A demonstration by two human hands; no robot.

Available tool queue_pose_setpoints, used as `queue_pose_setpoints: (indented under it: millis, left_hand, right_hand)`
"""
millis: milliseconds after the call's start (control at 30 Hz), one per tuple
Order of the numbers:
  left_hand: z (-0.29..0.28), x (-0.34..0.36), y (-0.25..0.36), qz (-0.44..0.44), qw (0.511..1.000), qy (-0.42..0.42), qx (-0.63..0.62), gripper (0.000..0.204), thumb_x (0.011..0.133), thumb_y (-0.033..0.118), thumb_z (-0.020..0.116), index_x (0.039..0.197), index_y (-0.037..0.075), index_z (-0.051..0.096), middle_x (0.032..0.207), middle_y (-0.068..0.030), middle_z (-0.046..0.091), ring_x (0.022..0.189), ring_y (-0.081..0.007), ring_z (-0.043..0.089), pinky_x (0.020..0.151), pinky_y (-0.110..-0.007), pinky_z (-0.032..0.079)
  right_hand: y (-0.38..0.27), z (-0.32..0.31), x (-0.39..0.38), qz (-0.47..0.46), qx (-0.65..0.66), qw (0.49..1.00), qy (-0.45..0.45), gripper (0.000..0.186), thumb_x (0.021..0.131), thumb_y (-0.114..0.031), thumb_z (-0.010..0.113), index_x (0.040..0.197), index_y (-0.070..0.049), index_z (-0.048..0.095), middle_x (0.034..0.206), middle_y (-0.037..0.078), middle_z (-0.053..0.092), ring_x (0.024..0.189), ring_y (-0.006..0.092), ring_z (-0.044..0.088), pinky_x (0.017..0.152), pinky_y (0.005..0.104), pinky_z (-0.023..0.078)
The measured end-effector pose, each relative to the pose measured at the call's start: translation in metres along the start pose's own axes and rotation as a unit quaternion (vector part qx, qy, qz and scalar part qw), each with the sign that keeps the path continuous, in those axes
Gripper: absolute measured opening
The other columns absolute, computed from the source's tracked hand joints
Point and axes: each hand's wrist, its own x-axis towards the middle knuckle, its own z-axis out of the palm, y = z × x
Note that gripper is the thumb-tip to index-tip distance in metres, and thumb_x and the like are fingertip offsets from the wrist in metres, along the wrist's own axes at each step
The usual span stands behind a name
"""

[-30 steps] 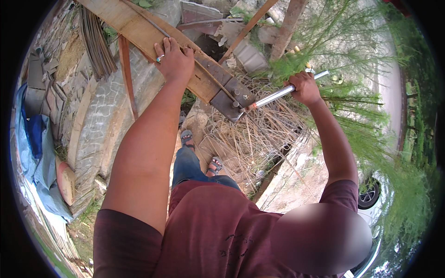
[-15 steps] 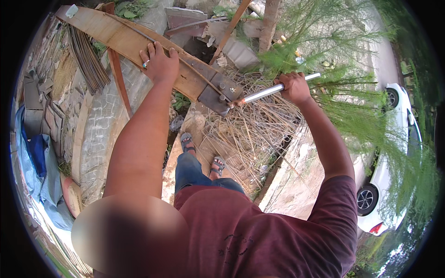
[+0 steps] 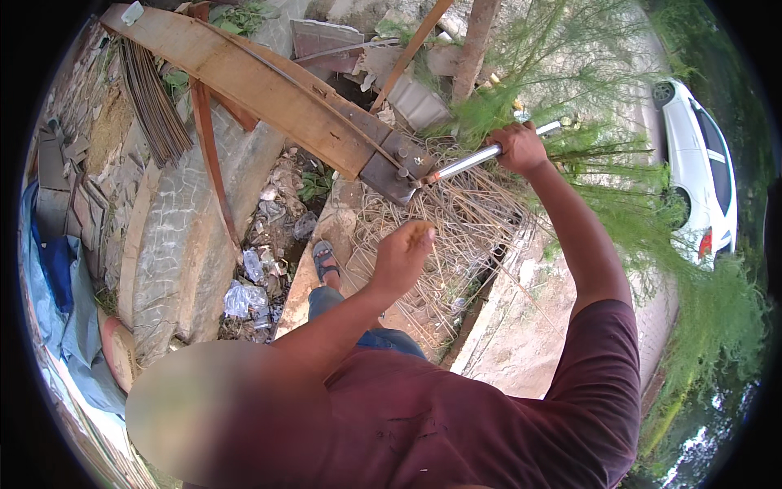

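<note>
- I see a ditch (image 3: 285,173) between the block paving (image 3: 175,244) and a concrete ledge (image 3: 314,285); in it lie crumpled clear plastic bags (image 3: 244,299), loose rubble and a few green leaves (image 3: 316,183).
- My right hand (image 3: 520,148) is wrapped firmly around a silver bar (image 3: 472,163), gripping it close to its upper end; a short length pokes out past the fist.
- The bar slants down and leftward from that hand to an orange-brown tip (image 3: 434,178), which is at the end of the rusty beam (image 3: 236,73), just beside two bolts (image 3: 401,153). I cannot tell exactly how the tip sits there.
- The bolts stand on the dark plate (image 3: 381,178) at the beam's near end.
- My left hand (image 3: 405,254) is apart from bar and beam, below the plate, its fingers loosely curled in; I cannot tell whether anything is inside them.
- Beneath the bar and beyond the left hand spreads a tangle of bent metal rods (image 3: 464,224).
- One sandalled foot (image 3: 325,265) shows on the ledge, beside the ditch.
- Off to the right, past feathery green branches (image 3: 607,200), I see a white car (image 3: 700,155).
</note>
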Motion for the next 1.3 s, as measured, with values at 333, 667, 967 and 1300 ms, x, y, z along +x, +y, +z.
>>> queue_pose_setpoints:
  millis: [333,667,967,1300]
  left_hand:
    - [0.073,0.034,-0.004,-0.225,0.924,-0.074,-0.299,0.036,0.098,0.026,0.034,0.111,-0.002,0.053,0.095,-0.014,0.065,0.088,-0.0226,0.065,0.076,-0.035,0.051]
    - [0.075,0.027,-0.01,-0.192,0.948,-0.071,-0.244,0.028,0.098,0.022,0.033,0.101,0.003,0.053,0.078,-0.0056,0.06,0.076,-0.0197,0.064,0.059,-0.029,0.045]
    - [0.066,0.035,-0.018,-0.152,0.978,-0.024,-0.14,0.03,0.095,0.025,0.036,0.1,0.003,0.056,0.075,-0.0034,0.06,0.071,-0.0174,0.064,0.056,-0.029,0.042]
    - [0.063,0.005,-0.017,-0.147,0.977,0.046,-0.15,0.026,0.097,0.026,0.039,0.099,0.004,0.054,0.074,-0.0024,0.058,0.068,-0.0175,0.063,0.059,-0.032,0.048]
  right_hand:
    - [-0.004,-0.004,0.011,0.002,-0.038,0.999,0.002,0.022,0.064,-0.024,0.072,0.083,-0.02,0.064,0.078,0.002,0.064,0.084,0.0217,0.06,0.08,0.0393,0.038]
    - [-0.009,-0.004,-0.016,0.024,-0.004,0.999,0.032,0.01,0.071,-0.021,0.063,0.079,-0.016,0.063,0.079,0.004,0.064,0.083,0.0239,0.06,0.077,0.0394,0.039]
    - [0.033,0.004,-0.036,0.211,0.015,0.977,-0.002,0.026,0.079,-0.021,0.057,0.103,-0.014,0.065,0.107,0.008,0.063,0.114,0.0282,0.049,0.105,0.0534,0.028]
    - [-0.002,0.001,-0.072,0.277,-0.001,0.952,0.131,0.021,0.082,-0.018,0.052,0.095,-0.01,0.065,0.099,0.01,0.063,0.108,0.0289,0.051,0.104,0.0543,0.027]
